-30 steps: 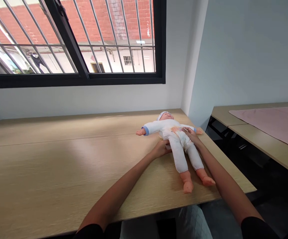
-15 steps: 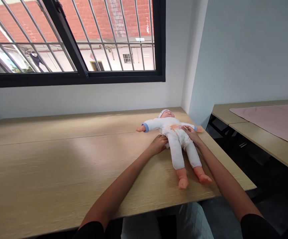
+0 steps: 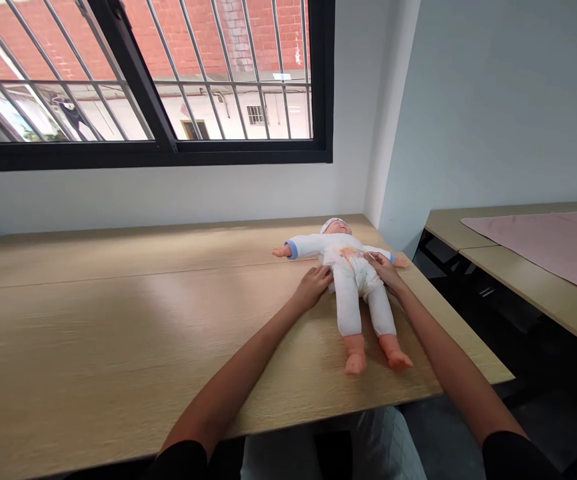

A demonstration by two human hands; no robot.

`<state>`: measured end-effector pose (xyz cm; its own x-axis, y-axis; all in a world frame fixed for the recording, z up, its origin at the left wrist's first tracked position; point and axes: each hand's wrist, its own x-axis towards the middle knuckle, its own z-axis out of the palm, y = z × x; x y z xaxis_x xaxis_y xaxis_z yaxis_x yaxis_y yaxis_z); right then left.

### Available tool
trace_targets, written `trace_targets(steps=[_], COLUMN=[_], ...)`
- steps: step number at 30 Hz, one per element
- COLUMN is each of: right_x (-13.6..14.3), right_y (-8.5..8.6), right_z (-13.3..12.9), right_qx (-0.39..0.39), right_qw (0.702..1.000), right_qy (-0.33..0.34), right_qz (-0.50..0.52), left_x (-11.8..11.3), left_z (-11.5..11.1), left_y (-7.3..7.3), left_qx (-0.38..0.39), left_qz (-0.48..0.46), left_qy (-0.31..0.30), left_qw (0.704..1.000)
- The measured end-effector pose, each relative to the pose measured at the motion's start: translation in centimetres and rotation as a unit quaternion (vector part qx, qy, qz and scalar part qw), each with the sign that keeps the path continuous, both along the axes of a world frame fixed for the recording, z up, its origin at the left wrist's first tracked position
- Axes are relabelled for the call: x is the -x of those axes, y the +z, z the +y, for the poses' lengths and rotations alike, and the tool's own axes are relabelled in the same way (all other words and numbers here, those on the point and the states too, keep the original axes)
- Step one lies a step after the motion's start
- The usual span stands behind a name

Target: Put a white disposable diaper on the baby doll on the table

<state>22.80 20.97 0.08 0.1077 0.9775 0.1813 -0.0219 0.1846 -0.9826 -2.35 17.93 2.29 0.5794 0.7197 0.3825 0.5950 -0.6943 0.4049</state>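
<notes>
A baby doll in a white suit with blue cuffs and a patterned cap lies on its back, head towards the wall and feet towards me. Round its hips sits a white diaper with an orange print at the waist. At the hip on the left, my left hand is closed on the diaper's side, its fingertips partly hidden by the doll. My right hand pinches the diaper's waist edge at the other hip, thumb and fingers together.
The doll lies near the right edge of a wooden table. Across a gap stands another table with a pink cloth over it. A barred window is set in the wall behind.
The doll's legs and feet have swung a little to the left. My left hand has shifted slightly up along the hip, while my right hand stays at the waist edge.
</notes>
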Motion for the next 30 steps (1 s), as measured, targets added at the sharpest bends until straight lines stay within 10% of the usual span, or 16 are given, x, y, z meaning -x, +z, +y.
trace_targets(steps=[5, 13, 16, 22, 30], right_x=[0.3, 0.5, 0.3, -0.1, -0.2], right_y=[0.1, 0.3, 0.4, 0.3, 0.1], right_z=[-0.1, -0.5, -0.6, -0.4, -0.2], right_qx=[0.006, 0.015, 0.017, 0.036, 0.041], right_qw=[1.0, 0.997, 0.996, 0.991, 0.99], right_qy=[0.007, 0.013, 0.015, 0.019, 0.035], right_qz=[0.007, 0.069, 0.09, 0.125, 0.134], left_x=[-0.1, -1.7, -2.9, -3.9, -3.5], left_z=[0.1, -0.9, -1.1, -0.8, -0.5], left_y=[0.0, 0.8, 0.4, -1.2, -1.2], left_qx=[0.036, 0.238, 0.33, 0.499, 0.578], left_qz=[-0.021, -0.166, -0.306, -0.548, -0.49], left_qy=[0.171, 0.08, 0.006, 0.016, 0.018], left_qw=[0.984, 0.954, 0.893, 0.672, 0.652])
